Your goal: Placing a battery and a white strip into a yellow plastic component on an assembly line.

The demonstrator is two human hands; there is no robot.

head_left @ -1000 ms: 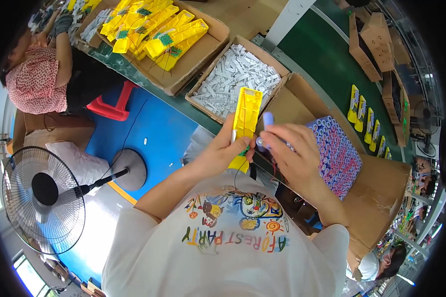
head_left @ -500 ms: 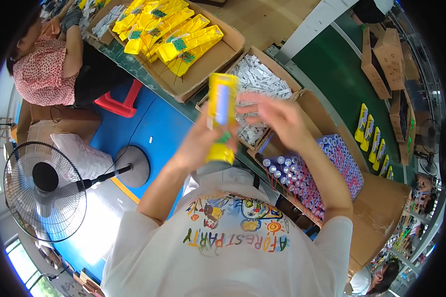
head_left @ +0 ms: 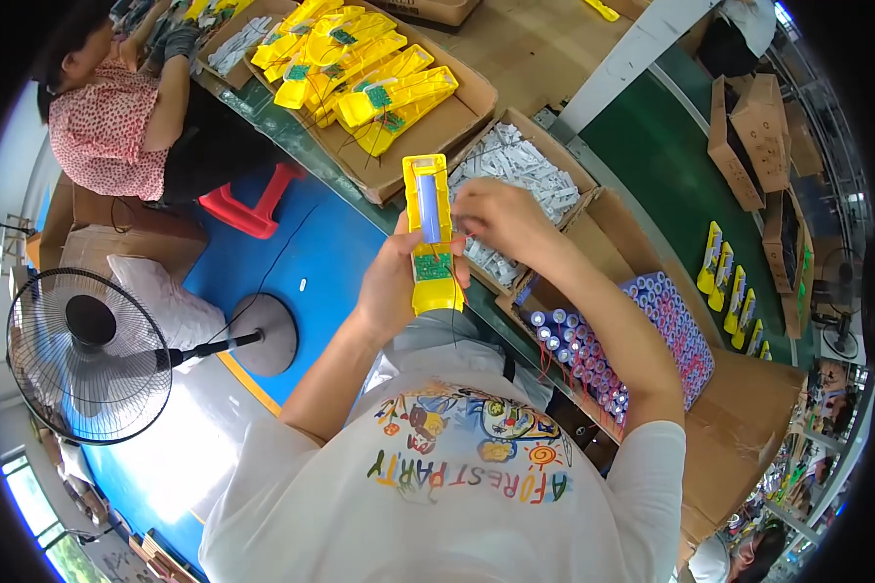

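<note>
A long yellow plastic housing [head_left: 439, 295] stands almost upright in the grip of my left hand [head_left: 385, 290], its open side facing me. Inside it lie a blue-violet cylindrical battery [head_left: 429, 209] and, below that, a green circuit board [head_left: 434, 267]. My right hand [head_left: 504, 219] is at the right side of the housing, level with the battery, fingers curled into a pinch. What is between those fingertips is too small to make out. A thin dark wire [head_left: 456, 325] hangs from the housing's lower end.
Ahead, a carton [head_left: 476, 107] holds several yellow housings with boards. Beside it are a box of small white parts [head_left: 530, 165] and a tray of batteries [head_left: 666, 321]. More yellow housings [head_left: 726, 267] lie on the green bench. At left are a fan [head_left: 92, 355] and a seated person [head_left: 107, 131].
My right hand has gone from spread fingers to a pinch beside the housing. The housing, blurred by motion before, is now held steady in my left hand. The whole view has shifted slightly.
</note>
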